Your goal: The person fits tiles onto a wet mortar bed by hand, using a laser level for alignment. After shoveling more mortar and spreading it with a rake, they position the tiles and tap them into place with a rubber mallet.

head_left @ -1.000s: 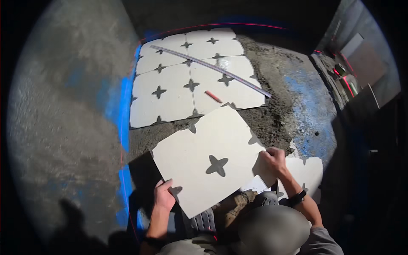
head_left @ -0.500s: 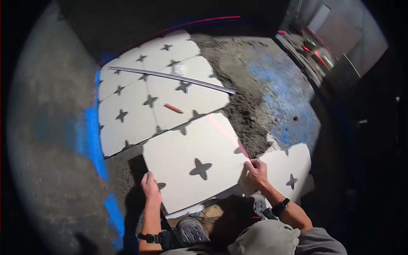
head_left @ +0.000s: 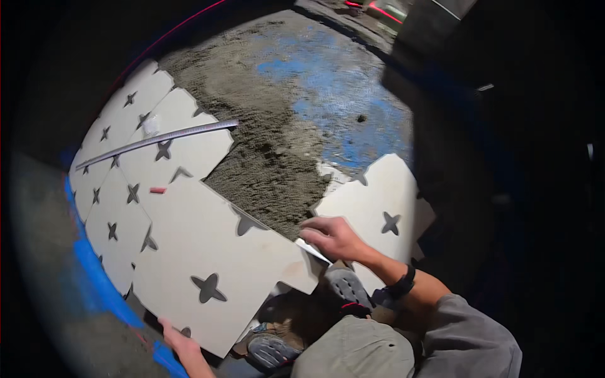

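Note:
A large cream tile (head_left: 233, 264) with dark four-petal shapes lies in front of me, its far left side against the laid patterned tiles (head_left: 116, 195). My left hand (head_left: 181, 343) grips its near left edge; part of that hand is hidden under the tile. Just beyond the tile's right edge is my right hand (head_left: 334, 238), fingers bent and thumb apart from them, over a thin white edge (head_left: 313, 251). Whether it touches that edge I cannot tell. Another patterned tile (head_left: 378, 195) rests to the right of this hand.
A long metal ruler (head_left: 164, 137) and a short red pencil-like stick (head_left: 157, 190) lie on the laid tiles, near a small clear packet (head_left: 151, 126). Rough grey mortar (head_left: 265, 157) and blue-stained floor (head_left: 353, 120) extend beyond. Blue tape (head_left: 94, 271) runs along the left.
My view has turned right, so the scene appears shifted left and rotated. My right hand has moved off the tile's face to just past its edge; my left hand stays on the tile.

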Demonstrator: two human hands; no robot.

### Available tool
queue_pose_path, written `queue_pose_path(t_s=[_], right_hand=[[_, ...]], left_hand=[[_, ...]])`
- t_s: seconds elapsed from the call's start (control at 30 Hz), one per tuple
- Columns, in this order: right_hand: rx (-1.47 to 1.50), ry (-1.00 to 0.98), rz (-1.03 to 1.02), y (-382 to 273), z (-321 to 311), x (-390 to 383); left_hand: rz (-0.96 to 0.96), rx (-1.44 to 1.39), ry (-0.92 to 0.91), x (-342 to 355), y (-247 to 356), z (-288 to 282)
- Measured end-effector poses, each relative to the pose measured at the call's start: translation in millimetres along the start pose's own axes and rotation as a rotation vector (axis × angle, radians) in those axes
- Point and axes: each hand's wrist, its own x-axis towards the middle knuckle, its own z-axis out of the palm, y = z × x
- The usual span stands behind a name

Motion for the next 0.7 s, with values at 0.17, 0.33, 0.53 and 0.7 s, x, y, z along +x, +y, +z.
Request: queue_pose_path(t_s=[0.17,0.33,0.53,0.7], right_hand=[[-0.093,0.904,0.286,152,-140,-84],[-0.494,1.084,0.667,291,-219,-192],[-0.617,0.844,0.549,333,-220,-181],[-0.266,0.787,1.032,285,-185,-173]], left_hand=[[-0.078,-0.049,-0.074,-11,-2,12],[-0.126,-0.148,-0.181,-20,-8,29],[-0.080,-0.179,-0.120,-39,-4,26],[-0.028,-0.049,-0.095,-19,2,11]])
